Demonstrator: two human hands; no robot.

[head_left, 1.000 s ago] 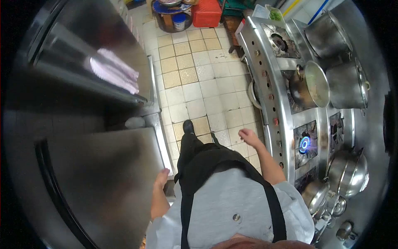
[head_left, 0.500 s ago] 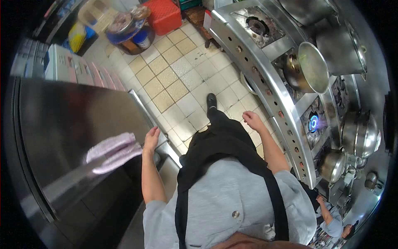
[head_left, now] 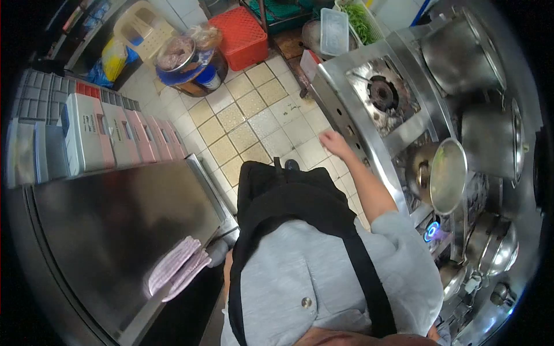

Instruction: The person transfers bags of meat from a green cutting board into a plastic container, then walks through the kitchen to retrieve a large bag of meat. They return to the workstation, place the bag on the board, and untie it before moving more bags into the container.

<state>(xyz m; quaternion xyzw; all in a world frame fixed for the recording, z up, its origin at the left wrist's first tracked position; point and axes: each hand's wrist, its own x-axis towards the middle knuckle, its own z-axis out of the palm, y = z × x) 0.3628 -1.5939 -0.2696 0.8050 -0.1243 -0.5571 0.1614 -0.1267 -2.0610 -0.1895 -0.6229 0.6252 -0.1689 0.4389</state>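
Note:
My right hand point(head_left: 332, 142) hangs in front of me over the tiled floor, beside the front panel of the steel stove point(head_left: 340, 115). Its fingers are curled in and nothing shows in them. Of my left arm only a sliver point(head_left: 227, 271) appears at my side; the left hand itself is out of sight. On the stove, a deep steel pan point(head_left: 449, 176) with something green inside stands close to a burner with a blue flame point(head_left: 431, 231).
Left of me, a folded pinkish cloth point(head_left: 179, 266) hangs at the steel cabinet point(head_left: 121, 213). Ahead are a red crate point(head_left: 239, 37), a bowl of food point(head_left: 175, 53) and leafy greens point(head_left: 359, 23). Large pots point(head_left: 490, 138) line the stove's back. Part of another person shows at bottom right.
I have moved forward along the aisle, so the stove and cabinet shift back past me. My left hand has swung out of view. My right hand has swung forward.

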